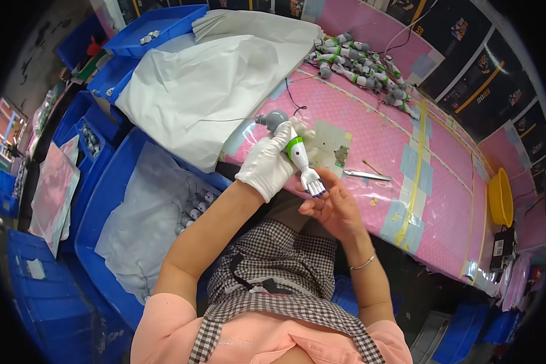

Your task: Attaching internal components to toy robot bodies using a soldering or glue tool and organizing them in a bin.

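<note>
A white toy arm (296, 151) with a green band, a grey rounded shoulder end and a small white hand with purple fingertips lies slantwise over the table's near edge. My left hand (268, 164), in a white glove, is closed around its upper part. A thin wire trails leftward from the grey end. Beside the toy's small hand, my bare right hand (337, 205) has its fingers apart and slightly curled. Whether its fingertips touch the toy I cannot tell. Tweezers (367, 176) lie on the pink table to the right, near a thin brown stick (368, 165).
A pile of similar toy arms (358, 64) covers the table's far side. White sheeting (188, 91) drapes over the left. A large blue bin (94, 209) with more toy parts stands at my left. A yellow basin (499, 197) is at the far right, above a black box (503, 249).
</note>
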{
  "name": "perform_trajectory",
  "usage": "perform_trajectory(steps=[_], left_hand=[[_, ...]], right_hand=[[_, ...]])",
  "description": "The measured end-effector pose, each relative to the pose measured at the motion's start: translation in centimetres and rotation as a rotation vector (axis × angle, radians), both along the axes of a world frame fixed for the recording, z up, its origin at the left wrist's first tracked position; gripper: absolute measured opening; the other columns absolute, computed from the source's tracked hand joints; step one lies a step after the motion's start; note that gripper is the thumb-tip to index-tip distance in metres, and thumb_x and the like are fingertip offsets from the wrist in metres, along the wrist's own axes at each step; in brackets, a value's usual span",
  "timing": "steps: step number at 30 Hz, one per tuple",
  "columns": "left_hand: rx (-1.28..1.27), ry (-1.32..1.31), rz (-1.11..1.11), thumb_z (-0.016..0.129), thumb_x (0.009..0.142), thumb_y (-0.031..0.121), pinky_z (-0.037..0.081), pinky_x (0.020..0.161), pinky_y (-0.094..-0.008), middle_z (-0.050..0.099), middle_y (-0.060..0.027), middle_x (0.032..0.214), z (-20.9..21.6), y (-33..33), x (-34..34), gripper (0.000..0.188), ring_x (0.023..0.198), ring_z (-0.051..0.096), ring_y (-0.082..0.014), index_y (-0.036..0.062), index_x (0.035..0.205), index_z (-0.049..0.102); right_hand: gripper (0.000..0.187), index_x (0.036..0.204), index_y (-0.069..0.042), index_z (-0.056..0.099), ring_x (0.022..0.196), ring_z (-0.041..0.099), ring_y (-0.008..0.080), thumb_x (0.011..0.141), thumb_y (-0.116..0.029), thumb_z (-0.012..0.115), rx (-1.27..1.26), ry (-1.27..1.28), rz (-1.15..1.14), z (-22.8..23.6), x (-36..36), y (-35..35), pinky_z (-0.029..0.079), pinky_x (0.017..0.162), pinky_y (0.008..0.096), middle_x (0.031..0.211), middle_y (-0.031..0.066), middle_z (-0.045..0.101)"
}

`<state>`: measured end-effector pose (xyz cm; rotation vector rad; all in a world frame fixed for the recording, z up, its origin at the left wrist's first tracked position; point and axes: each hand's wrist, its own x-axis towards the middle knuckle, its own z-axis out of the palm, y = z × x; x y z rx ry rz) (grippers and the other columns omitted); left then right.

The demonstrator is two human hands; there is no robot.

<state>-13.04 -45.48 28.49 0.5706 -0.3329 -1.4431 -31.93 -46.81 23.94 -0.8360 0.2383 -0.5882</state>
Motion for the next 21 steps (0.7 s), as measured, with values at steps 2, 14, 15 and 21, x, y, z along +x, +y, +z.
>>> perform_trajectory(steps=[2,14,15,21], left_hand=[[-0.030,0.172,-0.025,0.053,0.090,0.022,0.042,0.096,-0.0440,0.058,-0.0079,0.107,-1.1,0.2,0.4,0.029,0.109,0.053,-0.0274,0.0056,0.114,0.050],[0.023,0.146,-0.167,0.044,0.094,0.034,0.049,0.085,-0.0409,0.053,-0.0138,0.119,-0.7,1.4,-0.8,0.044,0.099,0.057,-0.0258,0.0036,0.125,0.042],[0.033,0.183,-0.157,0.039,0.094,0.042,0.050,0.079,-0.0384,0.057,-0.0121,0.111,-0.8,1.1,-1.1,0.047,0.090,0.058,-0.0243,0.0052,0.123,0.044],[0.057,0.113,-0.393,0.033,0.091,0.054,0.048,0.067,-0.0309,0.059,-0.0079,0.097,-1.2,2.3,-2.0,0.062,0.079,0.056,-0.0187,0.0048,0.127,0.044]], right_hand=[[0.051,0.134,-0.012,0.034,0.099,0.059,0.0253,0.090,-0.030,0.054,0.193,-0.284,-0.016,-0.5,1.8,1.6,0.050,0.085,0.0400,0.124,0.0194,0.048],[0.031,0.105,-0.007,0.064,0.082,0.048,0.0072,0.076,0.003,0.065,-0.845,0.339,-0.311,1.5,0.8,1.1,0.039,0.065,0.0192,0.098,0.0021,0.052],[0.029,0.103,-0.007,0.066,0.078,0.048,0.0067,0.076,0.002,0.065,-0.738,0.309,-0.302,2.1,0.6,1.3,0.037,0.061,0.0183,0.095,0.0007,0.054],[0.032,0.114,0.002,0.056,0.064,0.058,0.0103,0.088,-0.015,0.058,-0.071,0.395,-0.403,3.2,-2.0,-3.6,0.050,0.058,0.0221,0.096,0.0102,0.064]])
